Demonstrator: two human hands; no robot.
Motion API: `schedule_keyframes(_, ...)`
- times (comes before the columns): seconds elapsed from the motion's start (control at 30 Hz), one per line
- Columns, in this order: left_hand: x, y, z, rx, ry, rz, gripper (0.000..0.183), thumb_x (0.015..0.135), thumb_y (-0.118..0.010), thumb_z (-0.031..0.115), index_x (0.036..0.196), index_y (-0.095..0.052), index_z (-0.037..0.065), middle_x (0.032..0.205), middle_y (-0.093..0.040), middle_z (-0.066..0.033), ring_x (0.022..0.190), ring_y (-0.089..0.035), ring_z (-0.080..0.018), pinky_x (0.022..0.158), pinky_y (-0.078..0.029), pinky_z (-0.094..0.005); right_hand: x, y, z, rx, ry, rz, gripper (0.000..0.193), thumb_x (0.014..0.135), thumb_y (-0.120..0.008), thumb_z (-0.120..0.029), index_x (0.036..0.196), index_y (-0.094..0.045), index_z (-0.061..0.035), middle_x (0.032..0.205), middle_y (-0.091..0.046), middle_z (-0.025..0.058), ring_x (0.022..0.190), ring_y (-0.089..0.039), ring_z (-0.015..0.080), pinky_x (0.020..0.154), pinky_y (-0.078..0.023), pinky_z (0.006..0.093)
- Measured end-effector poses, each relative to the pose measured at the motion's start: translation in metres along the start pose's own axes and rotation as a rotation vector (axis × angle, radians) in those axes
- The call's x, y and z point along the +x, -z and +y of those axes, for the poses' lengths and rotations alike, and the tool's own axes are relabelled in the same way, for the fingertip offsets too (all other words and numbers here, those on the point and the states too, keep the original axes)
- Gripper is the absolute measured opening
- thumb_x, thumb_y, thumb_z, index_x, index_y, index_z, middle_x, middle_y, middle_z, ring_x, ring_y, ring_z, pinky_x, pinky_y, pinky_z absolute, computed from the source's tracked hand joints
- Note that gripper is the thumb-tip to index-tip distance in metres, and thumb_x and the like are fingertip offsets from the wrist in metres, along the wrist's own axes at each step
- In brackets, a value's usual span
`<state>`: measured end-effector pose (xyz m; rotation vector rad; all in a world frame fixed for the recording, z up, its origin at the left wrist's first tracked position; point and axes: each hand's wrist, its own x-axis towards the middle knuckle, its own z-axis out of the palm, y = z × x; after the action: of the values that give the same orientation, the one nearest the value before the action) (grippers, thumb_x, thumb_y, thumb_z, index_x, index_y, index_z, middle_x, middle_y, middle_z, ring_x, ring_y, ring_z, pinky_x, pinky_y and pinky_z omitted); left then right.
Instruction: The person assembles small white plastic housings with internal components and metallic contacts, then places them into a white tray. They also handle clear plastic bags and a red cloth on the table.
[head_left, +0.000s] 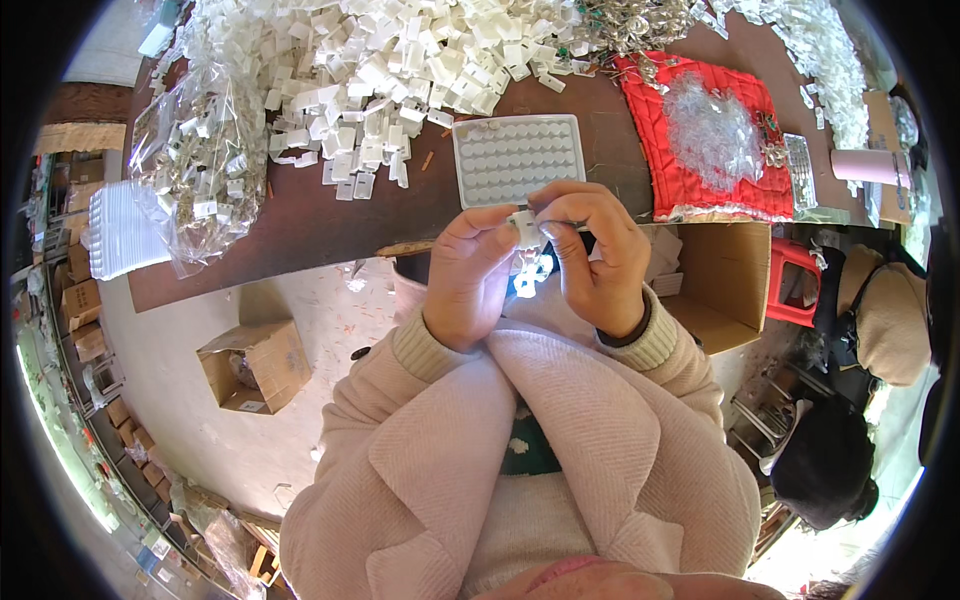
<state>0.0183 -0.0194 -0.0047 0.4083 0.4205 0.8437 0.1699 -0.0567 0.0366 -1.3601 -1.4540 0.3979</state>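
Observation:
Between my two hands, just over the table's near edge, is a small white plastic card (524, 230). My left hand (466, 272) pinches its left side between thumb and fingers. The fingers of my right hand (598, 250) close on its right side and top corner; whether they also hold a smaller piece there is too small to tell. Just beyond my fingertips lies a white tray (462, 170) with rows of small hollows. Bright glare below the card hides detail between my palms.
A large heap of white plastic cards (400, 70) covers the far table (300, 225). To the left are a clear bag (200, 170) of cards and stacked white trays (125, 235). A red quilted cloth (645, 130) bears clear plastic bits (715, 130). Cardboard boxes (258, 365) stand below.

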Motion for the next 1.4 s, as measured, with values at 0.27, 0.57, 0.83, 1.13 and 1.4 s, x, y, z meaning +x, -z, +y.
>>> schedule_keyframes(0.27,0.000,0.007,0.001,0.004,-0.057,0.012,0.021,0.095,-0.065,0.009,0.115,-0.064,0.002,0.113,-0.068,-0.0102,0.102,-0.066,-0.0187,0.091,-0.053,-0.0356,0.001,-0.009,-0.002,-0.004,0.015,0.000,0.012,0.085,-0.067,0.007,0.096,-0.064,-0.0002,0.098,-0.070,0.0162,0.086,-0.069,0.0246,0.075,-0.054,0.0304)
schedule_keyframes(0.57,-0.001,0.007,0.004,0.077,-0.098,0.042,0.020,0.090,-0.069,-0.001,0.109,-0.065,-0.002,0.107,-0.069,-0.0109,0.096,-0.065,-0.0152,0.086,-0.053,-0.0300,0.011,0.006,-0.004,0.002,-0.002,-0.147,0.017,0.077,-0.070,0.005,0.091,-0.067,-0.0035,0.097,-0.072,0.0113,0.085,-0.068,0.0270,0.074,-0.054,0.0341)
schedule_keyframes(0.83,0.008,0.009,0.023,0.094,-0.038,0.090,0.022,0.098,-0.058,0.009,0.117,-0.058,-0.001,0.108,-0.067,-0.0129,0.093,-0.066,-0.0203,0.083,-0.053,-0.0320,0.074,0.017,0.052,-0.371,0.108,-0.115,0.015,0.080,-0.068,0.002,0.092,-0.070,-0.0066,0.094,-0.069,0.0101,0.090,-0.066,0.0315,0.076,-0.054,0.0384)
schedule_keyframes(1.13,0.012,0.019,0.034,-0.050,0.173,0.036,0.021,0.098,-0.057,0.016,0.110,-0.059,-0.001,0.096,-0.063,-0.0116,0.075,-0.060,-0.0202,0.070,-0.050,-0.0335,0.092,0.031,0.091,-0.386,-0.042,-0.212,0.013,0.084,-0.069,0.000,0.096,-0.068,-0.0023,0.091,-0.068,0.0094,0.076,-0.068,0.0242,0.070,-0.053,0.0325)
schedule_keyframes(1.4,0.016,-0.002,0.028,-0.015,0.319,0.002,0.029,0.101,-0.058,0.025,0.112,-0.061,-0.002,0.094,-0.064,-0.0107,0.070,-0.056,-0.0126,0.057,-0.044,-0.0255,0.057,0.060,0.019,0.167,-0.222,-0.531,0.016,0.077,-0.062,0.011,0.088,-0.063,-0.0009,0.087,-0.065,0.0066,0.082,-0.065,0.0164,0.074,-0.051,0.0280)
